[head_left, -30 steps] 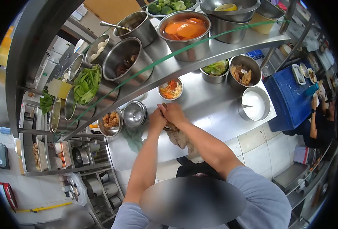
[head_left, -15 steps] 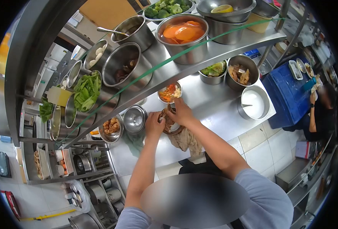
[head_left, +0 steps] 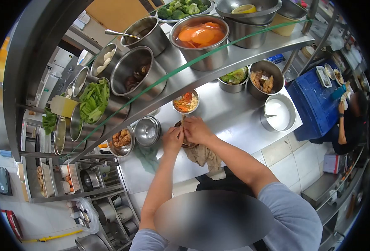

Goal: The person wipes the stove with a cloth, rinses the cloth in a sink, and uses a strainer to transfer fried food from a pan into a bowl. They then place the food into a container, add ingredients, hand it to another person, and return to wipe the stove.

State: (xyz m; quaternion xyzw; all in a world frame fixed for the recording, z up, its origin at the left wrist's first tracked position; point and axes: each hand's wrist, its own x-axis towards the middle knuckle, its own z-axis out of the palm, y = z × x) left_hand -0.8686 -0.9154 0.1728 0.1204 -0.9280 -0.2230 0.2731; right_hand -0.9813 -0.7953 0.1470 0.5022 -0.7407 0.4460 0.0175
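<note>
My left hand (head_left: pixel 173 139) and my right hand (head_left: pixel 198 130) meet over a brown bowl (head_left: pixel 190 146), fingertips closed together. A thin pale bit shows at the fingers, too small to name. The hands hide most of the bowl and its contents. Just beyond them is a steel bowl of shredded orange, red and pale toppings (head_left: pixel 185 103). A crumpled beige cloth (head_left: pixel 203 157) lies against the near side of the brown bowl. Left of my left hand are stacked small steel bowls (head_left: pixel 147 131) and a bowl of browned chunks (head_left: pixel 122 139).
Overhead, a steel shelf (head_left: pixel 252 48) carries several containers, including orange slices in liquid (head_left: pixel 199 35) and leafy greens (head_left: pixel 95 102). A pot of white liquid (head_left: pixel 279 113) stands at the table's right end. Another person (head_left: pixel 348 121) is beside a blue bin (head_left: pixel 310 104).
My right hand has drawn down and back from the topping bowl towards my left hand, which shifted slightly right. The fingers now meet and cover the brown bowl's contents, which showed before.
</note>
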